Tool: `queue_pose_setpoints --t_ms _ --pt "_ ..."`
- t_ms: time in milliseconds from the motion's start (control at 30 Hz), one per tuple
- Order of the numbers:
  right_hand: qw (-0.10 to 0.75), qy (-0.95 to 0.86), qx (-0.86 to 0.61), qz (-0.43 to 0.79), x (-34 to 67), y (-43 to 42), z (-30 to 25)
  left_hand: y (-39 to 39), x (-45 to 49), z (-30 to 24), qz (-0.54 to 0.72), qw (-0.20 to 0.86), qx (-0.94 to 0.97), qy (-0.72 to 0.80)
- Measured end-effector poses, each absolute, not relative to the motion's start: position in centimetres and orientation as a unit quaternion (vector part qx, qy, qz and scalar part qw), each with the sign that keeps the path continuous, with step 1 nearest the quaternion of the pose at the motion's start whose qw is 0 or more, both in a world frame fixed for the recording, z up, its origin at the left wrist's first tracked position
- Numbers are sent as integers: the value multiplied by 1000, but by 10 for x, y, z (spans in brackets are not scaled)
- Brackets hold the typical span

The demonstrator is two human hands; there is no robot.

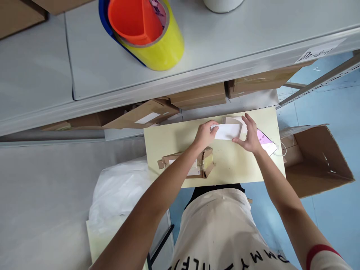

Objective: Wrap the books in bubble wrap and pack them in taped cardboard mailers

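Note:
My left hand [206, 134] grips a white flat piece [227, 131], a small box or folded card, by its left end between thumb and fingers. At its right end my right hand [250, 134] is open, fingers spread, with the thumb close to the lower corner; I cannot tell whether it touches. Another pale flat item [235, 120] lies just behind, partly covered. Beside my right wrist is a tablet or phone with a pink and white screen [264, 140]. Below my left hand a taped brown carton [208, 162] with white labels lies on the table, partly hidden by my forearm.
The cream table [233, 165] stands against a grey shelf [225, 45] bearing tape rolls [174, 45] and an orange-red cup-like piece [126, 18]. Cardboard boxes [199, 96] line the lower shelf. An open carton [323, 157] stands at right, white plastic bags [120, 191] at left.

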State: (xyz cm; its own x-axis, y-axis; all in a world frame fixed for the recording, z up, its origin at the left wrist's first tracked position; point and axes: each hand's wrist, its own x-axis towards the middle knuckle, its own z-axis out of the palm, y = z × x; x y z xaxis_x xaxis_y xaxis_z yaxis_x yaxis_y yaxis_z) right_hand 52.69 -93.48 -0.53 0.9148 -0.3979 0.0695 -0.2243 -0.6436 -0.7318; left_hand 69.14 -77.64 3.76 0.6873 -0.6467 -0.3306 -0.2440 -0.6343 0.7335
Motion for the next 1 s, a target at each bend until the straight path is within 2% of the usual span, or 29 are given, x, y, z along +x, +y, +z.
queue_pose_setpoints --t_ms 133,300,467,633,1000 --pt "465 92 -880 -26 540 -961 2 -763 707 64 -256 291 859 -335" --pt "443 41 -896 -4 552 -962 11 -772 698 86 -136 218 869 -423" --pt "428 14 -903 -18 554 -956 20 -793 681 90 -235 158 783 -554" --pt "432 11 -901 -38 554 -956 15 -800 683 77 -302 155 786 -516" --pt "412 -3 -910 -49 554 -956 11 -805 687 62 -335 182 796 -470"
